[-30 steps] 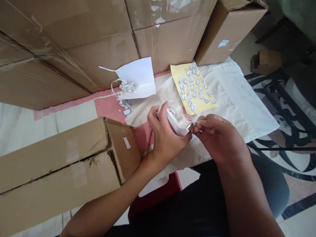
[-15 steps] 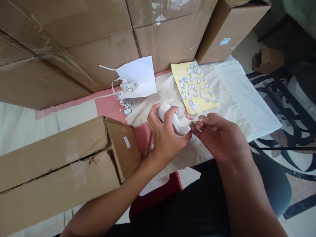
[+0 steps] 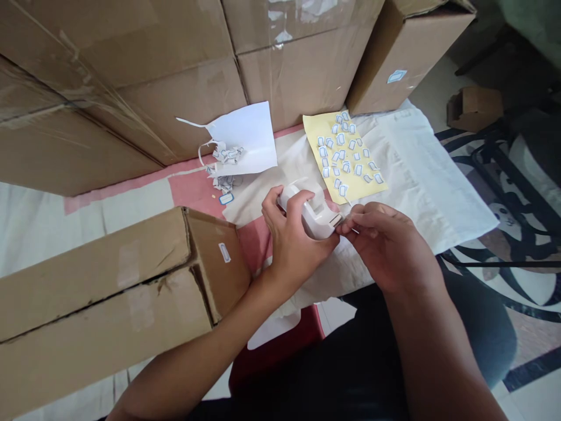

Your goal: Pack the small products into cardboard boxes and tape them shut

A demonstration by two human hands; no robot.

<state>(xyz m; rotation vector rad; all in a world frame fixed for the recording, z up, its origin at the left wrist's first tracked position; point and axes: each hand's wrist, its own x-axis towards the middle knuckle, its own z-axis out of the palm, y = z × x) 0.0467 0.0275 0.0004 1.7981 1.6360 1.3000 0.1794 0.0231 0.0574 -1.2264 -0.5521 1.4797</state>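
Observation:
My left hand (image 3: 291,240) is wrapped round a white tape dispenser (image 3: 319,224), holding it tilted above the cloth with its cutter end to the right. At that cutter my right hand (image 3: 392,248) pinches the end of the clear tape, which is mostly hidden by the fingertips. Just beyond the hands lies a yellow sheet (image 3: 312,126), dotted with several small blue-edged labels (image 3: 340,139). A thin white strip pokes out between the sheet and my right fingers.
A torn white sheet (image 3: 256,131) with a heap of paper scraps (image 3: 225,154) lies behind left. One loose label (image 3: 226,198) is nearby. Large cardboard boxes (image 3: 298,76) wall the back; a long carton (image 3: 105,257) stands at left, another upright carton (image 3: 412,52) at back right.
My right fingers have shifted slightly closer against the dispenser's cutter. The dispenser has tilted a little in my left hand. Everything else stays where it was.

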